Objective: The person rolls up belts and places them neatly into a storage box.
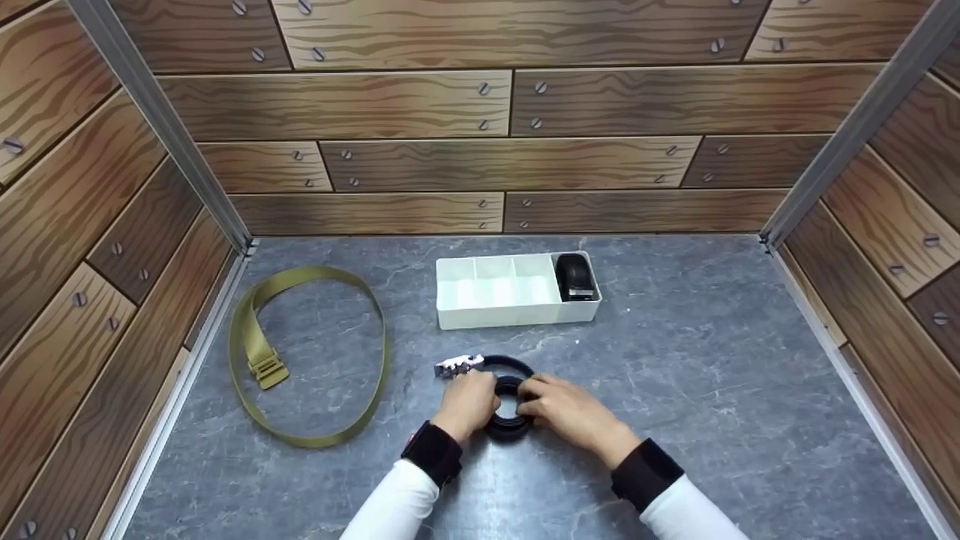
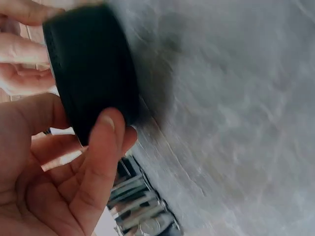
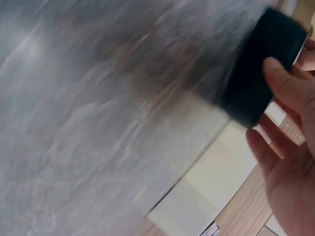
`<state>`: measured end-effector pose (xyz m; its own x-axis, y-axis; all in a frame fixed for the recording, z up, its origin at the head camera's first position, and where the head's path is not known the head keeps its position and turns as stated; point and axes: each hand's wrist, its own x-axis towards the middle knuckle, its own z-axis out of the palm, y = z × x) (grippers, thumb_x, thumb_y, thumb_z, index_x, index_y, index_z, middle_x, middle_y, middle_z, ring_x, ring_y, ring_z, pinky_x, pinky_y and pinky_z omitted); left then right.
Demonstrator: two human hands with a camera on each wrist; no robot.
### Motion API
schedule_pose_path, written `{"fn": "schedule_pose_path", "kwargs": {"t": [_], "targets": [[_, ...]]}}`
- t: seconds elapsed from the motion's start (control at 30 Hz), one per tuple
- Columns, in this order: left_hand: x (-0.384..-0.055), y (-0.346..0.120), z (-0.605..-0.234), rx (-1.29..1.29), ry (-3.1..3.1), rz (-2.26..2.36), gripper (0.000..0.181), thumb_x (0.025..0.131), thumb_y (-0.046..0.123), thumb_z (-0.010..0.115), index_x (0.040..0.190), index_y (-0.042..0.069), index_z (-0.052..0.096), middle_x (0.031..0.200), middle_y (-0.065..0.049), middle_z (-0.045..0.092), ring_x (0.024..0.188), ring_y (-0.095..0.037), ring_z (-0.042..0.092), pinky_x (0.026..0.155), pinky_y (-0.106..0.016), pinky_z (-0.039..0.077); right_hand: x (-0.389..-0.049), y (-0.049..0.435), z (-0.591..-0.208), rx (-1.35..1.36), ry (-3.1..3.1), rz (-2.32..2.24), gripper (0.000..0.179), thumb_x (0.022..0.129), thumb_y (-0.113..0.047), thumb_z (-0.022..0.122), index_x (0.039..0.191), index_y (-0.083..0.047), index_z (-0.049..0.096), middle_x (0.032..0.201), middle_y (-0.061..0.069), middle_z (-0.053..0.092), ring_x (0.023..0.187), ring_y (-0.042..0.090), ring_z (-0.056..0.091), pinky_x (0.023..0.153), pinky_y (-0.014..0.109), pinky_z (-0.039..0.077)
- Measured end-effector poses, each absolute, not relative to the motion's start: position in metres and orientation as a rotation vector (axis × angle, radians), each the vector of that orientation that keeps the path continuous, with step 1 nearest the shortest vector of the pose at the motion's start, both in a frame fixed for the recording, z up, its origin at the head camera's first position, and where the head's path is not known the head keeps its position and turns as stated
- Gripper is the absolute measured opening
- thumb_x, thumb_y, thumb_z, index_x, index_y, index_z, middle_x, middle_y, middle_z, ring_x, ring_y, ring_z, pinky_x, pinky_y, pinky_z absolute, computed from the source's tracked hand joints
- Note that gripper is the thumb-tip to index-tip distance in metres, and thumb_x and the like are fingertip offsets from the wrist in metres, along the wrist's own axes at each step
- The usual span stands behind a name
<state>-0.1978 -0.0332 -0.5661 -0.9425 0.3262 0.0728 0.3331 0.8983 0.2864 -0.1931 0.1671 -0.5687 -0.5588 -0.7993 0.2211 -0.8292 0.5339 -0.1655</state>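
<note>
The left hand [image 1: 466, 405] and right hand [image 1: 566, 409] pinch opposite sides of a rolled black belt [image 1: 508, 433] in the head view. The belt is at the grey table [image 1: 712, 337], nearer than the white box [image 1: 517, 316]; its buckle [image 1: 459, 365] sticks out left. In the left wrist view, the black belt looks smooth and bendy, probably light, and could spring loose. In the right wrist view, fingers squeeze its edge; holding both sides seems best.
</note>
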Motion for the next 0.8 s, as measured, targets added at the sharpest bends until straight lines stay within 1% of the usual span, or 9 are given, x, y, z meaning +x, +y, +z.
{"fn": "schedule_pose_path", "kwargs": {"t": [0.03,0.13,0.2,0.3,0.43,0.57,0.67,0.8], "targets": [[-0.1983,-0.0342,-0.5667,-0.547,-3.031,-0.445,0.007,0.075,0.01,0.069,0.072,0.006,0.065,0.074,-0.013,0.067,0.065,-0.032,0.066,0.054,-0.043,0.051,-0.1939,0.1675,-0.5685,1.413,-2.645,0.372,0.029,0.076,-0.013,0.08,0.104,-0.017,0.076,0.114,0.003,0.062,0.108,0.023,0.058,0.092,0.039,0.049],[-0.199,-0.0364,-0.5689,-0.589,-3.005,-0.416,0.005,0.075,0.011,0.069,0.074,0.007,0.066,0.074,-0.013,0.067,0.065,-0.032,0.066,0.053,-0.043,0.05,-0.1955,0.1676,-0.5683,1.413,-2.645,0.29,0.029,0.075,-0.017,0.081,0.104,-0.021,0.077,0.114,0.0,0.062,0.106,0.023,0.057,0.089,0.04,0.049],[-0.1992,-0.0371,-0.5701,-0.597,-2.986,-0.423,0.004,0.075,0.011,0.068,0.074,0.007,0.066,0.075,-0.013,0.068,0.066,-0.032,0.065,0.054,-0.043,0.05,-0.1958,0.1673,-0.5685,1.403,-2.652,0.25,0.029,0.076,-0.02,0.08,0.104,-0.022,0.077,0.114,-0.002,0.061,0.102,0.023,0.057,0.087,0.04,0.049],[-0.1989,-0.0384,-0.5709,-0.597,-2.976,-0.425,0.004,0.075,0.01,0.068,0.075,0.007,0.066,0.076,-0.013,0.068,0.067,-0.032,0.066,0.056,-0.043,0.051,-0.1962,0.1674,-0.5706,1.416,-2.661,0.258,0.028,0.079,-0.022,0.078,0.107,-0.021,0.076,0.117,0.0,0.061,0.096,0.023,0.058,0.082,0.039,0.049],[-0.1984,-0.0384,-0.5693,-0.592,-2.999,-0.436,0.004,0.076,0.009,0.068,0.077,0.006,0.066,0.077,-0.013,0.068,0.068,-0.031,0.066,0.057,-0.043,0.052,-0.1971,0.1701,-0.5731,1.457,-2.676,0.366,0.025,0.084,-0.021,0.072,0.108,-0.016,0.074,0.123,0.005,0.059,0.098,0.023,0.062,0.084,0.038,0.052],[-0.1987,-0.0379,-0.5674,-0.6,-3.018,-0.444,0.005,0.077,0.009,0.069,0.077,0.006,0.065,0.077,-0.013,0.068,0.069,-0.032,0.066,0.058,-0.042,0.052,-0.1982,0.1732,-0.5737,1.478,-2.689,0.472,0.023,0.089,-0.017,0.068,0.111,-0.014,0.073,0.124,0.006,0.058,0.105,0.022,0.063,0.089,0.037,0.051],[-0.1988,-0.0381,-0.5657,-0.624,-3.018,-0.439,0.006,0.077,0.009,0.07,0.077,0.006,0.065,0.077,-0.013,0.068,0.068,-0.033,0.066,0.057,-0.042,0.052,-0.1986,0.1751,-0.5734,1.476,-2.689,0.52,0.022,0.091,-0.015,0.066,0.112,-0.015,0.073,0.124,0.005,0.059,0.105,0.021,0.063,0.087,0.036,0.052],[-0.199,-0.04,-0.5655,-0.651,-3.014,-0.437,0.004,0.077,0.009,0.067,0.078,0.006,0.065,0.076,-0.013,0.067,0.068,-0.033,0.065,0.057,-0.043,0.052,-0.1985,0.1741,-0.5742,1.472,-2.674,0.533,0.019,0.093,-0.015,0.064,0.11,-0.017,0.073,0.12,0.002,0.061,0.101,0.018,0.064,0.083,0.035,0.053]]}}
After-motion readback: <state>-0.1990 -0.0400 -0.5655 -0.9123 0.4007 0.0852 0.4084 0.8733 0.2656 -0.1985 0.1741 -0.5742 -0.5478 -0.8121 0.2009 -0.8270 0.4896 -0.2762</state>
